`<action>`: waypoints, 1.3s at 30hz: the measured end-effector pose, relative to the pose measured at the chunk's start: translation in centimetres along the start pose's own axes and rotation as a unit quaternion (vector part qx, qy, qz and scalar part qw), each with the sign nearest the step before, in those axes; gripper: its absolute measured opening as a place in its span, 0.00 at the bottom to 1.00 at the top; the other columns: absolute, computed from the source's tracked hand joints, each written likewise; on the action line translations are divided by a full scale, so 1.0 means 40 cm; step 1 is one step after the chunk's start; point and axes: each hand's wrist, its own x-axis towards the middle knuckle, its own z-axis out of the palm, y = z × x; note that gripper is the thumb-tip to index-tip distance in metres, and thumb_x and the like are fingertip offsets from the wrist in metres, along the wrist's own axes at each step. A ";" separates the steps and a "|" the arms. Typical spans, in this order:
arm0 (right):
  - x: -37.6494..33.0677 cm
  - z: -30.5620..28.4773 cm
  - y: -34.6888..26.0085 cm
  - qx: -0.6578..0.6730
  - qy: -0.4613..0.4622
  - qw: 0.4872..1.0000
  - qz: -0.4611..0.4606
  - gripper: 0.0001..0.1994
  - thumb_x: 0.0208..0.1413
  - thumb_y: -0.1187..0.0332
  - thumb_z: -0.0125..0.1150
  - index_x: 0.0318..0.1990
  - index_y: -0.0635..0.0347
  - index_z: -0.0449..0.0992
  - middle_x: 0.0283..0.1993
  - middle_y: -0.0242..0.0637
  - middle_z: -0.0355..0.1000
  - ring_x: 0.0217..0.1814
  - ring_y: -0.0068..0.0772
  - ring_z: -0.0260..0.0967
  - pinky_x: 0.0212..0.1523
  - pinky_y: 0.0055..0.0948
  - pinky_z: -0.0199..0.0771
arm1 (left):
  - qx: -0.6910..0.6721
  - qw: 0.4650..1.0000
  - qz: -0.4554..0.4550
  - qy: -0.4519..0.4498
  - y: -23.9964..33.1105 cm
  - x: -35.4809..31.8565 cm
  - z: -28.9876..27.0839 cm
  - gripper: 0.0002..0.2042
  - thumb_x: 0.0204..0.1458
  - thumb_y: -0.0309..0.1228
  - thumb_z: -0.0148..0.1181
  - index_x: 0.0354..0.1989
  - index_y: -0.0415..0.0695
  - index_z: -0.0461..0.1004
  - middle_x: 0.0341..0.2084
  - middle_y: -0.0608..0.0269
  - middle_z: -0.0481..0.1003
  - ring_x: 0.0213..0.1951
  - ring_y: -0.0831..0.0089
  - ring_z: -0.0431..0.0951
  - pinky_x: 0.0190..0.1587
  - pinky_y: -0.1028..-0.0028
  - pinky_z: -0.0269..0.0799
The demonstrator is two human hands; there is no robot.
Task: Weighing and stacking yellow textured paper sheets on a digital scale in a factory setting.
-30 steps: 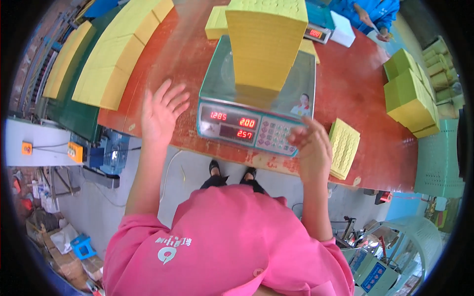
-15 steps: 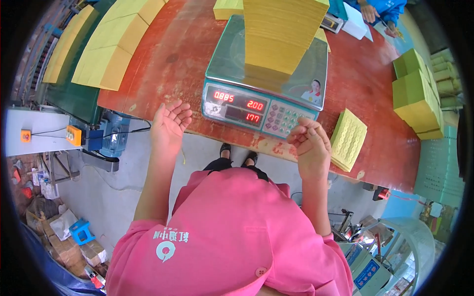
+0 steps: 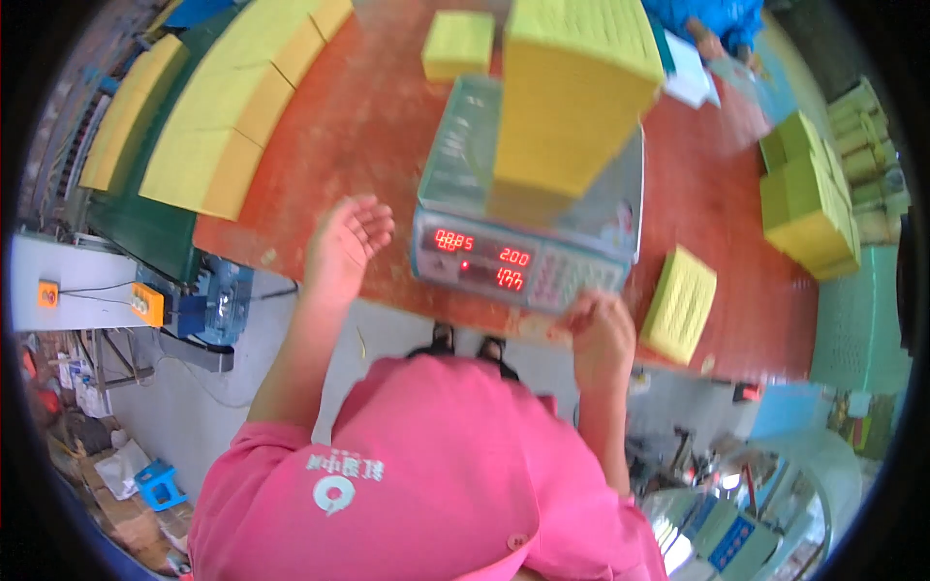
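While a tall yellow paper stack [image 3: 572, 97] stands on the scale [image 3: 528, 228] at the near edge of the red desk [image 3: 358, 126], both hands are empty. Left hand [image 3: 344, 242] hovers left of the scale, fingers spread wide. Right hand [image 3: 603, 334] rests at the scale's front right corner, fingers loosely curled. Smaller yellow stack [image 3: 680, 302] lies just right.

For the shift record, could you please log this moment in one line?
left hand: empty, open | right hand: by grey electronic scale | tall yellow paper stack: on scale
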 end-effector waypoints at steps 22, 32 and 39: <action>0.072 0.259 0.384 -0.400 -0.280 0.871 -0.046 0.11 0.57 0.76 0.59 0.48 0.63 0.76 0.36 0.42 0.79 0.37 0.37 0.79 0.38 0.31 0.78 | 0.694 0.520 0.454 -0.205 0.113 0.868 0.249 0.16 0.44 0.34 0.66 0.42 0.42 0.74 0.42 0.57 0.74 0.47 0.57 0.74 0.49 0.61 0.72; 0.063 0.267 0.376 -0.392 -0.258 0.883 -0.006 0.10 0.57 0.77 0.58 0.47 0.62 0.76 0.37 0.40 0.79 0.40 0.38 0.79 0.41 0.31 0.78 | 0.669 0.515 0.469 -0.260 0.140 0.904 0.237 0.13 0.44 0.36 0.65 0.36 0.45 0.76 0.35 0.57 0.76 0.43 0.56 0.76 0.44 0.58 0.73; 0.057 0.267 0.384 -0.388 -0.248 0.888 -0.015 0.10 0.57 0.77 0.58 0.46 0.63 0.76 0.37 0.42 0.78 0.41 0.37 0.79 0.42 0.31 0.77 | 0.711 0.449 0.469 -0.269 0.135 0.881 0.244 0.11 0.48 0.34 0.63 0.35 0.42 0.73 0.35 0.57 0.75 0.42 0.56 0.76 0.44 0.60 0.73</action>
